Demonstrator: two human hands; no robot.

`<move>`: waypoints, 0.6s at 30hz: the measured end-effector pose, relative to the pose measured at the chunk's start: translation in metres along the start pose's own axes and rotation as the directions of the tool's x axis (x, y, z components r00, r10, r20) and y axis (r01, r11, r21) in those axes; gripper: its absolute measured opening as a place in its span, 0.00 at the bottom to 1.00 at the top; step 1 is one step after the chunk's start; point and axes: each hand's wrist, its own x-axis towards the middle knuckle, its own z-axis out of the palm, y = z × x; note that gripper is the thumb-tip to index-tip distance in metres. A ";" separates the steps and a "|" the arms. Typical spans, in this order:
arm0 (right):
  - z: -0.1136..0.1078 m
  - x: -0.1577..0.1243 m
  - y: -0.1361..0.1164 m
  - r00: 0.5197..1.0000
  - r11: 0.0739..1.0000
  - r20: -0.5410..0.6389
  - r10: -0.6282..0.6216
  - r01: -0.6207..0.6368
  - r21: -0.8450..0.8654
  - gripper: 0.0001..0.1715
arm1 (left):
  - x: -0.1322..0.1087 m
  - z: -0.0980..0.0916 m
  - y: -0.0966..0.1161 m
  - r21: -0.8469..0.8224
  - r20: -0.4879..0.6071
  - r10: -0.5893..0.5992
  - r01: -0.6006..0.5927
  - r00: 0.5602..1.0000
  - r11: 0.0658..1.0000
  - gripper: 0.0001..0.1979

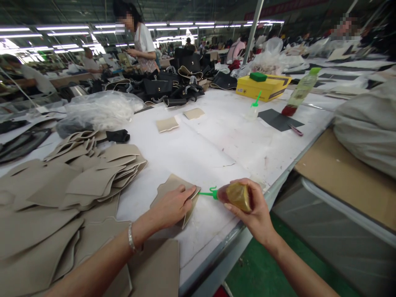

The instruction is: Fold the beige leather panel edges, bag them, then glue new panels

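Observation:
My left hand [176, 206] presses down on a beige leather piece [170, 185], its fingers closed over a flap folded up at the right edge; the thumb is mostly hidden. In my right hand [255, 210] a squeeze bottle [236, 196] of amber liquid lies on its side, fingers wrapped round it. Its thin green nozzle [207, 193] points left, with the tip at the folded edge beside my left fingertips. A large pile of similar beige pieces [93, 177] spreads left of my hands, and some lie under my left forearm.
Two beige pieces [167, 124] lie farther back on the white table [210, 144]. A second squeeze bottle [253, 111], a green-capped bottle [298, 93], a dark sheet [275, 119] and a yellow box [262, 87] stand at back right. Black bags [161, 86] and a person [142, 41] are beyond.

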 end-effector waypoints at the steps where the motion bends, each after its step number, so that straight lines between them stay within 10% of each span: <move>1: -0.001 0.002 0.001 0.999 0.999 -0.032 -0.024 0.023 -0.034 0.33 | 0.000 0.000 0.000 0.000 0.001 0.002 -0.002 1.000 1.000 0.24; 18: -0.003 0.001 -0.003 0.991 0.983 0.021 -0.129 0.130 -0.126 0.31 | 0.003 0.000 -0.003 -0.024 -0.001 0.014 -0.014 1.000 1.000 0.25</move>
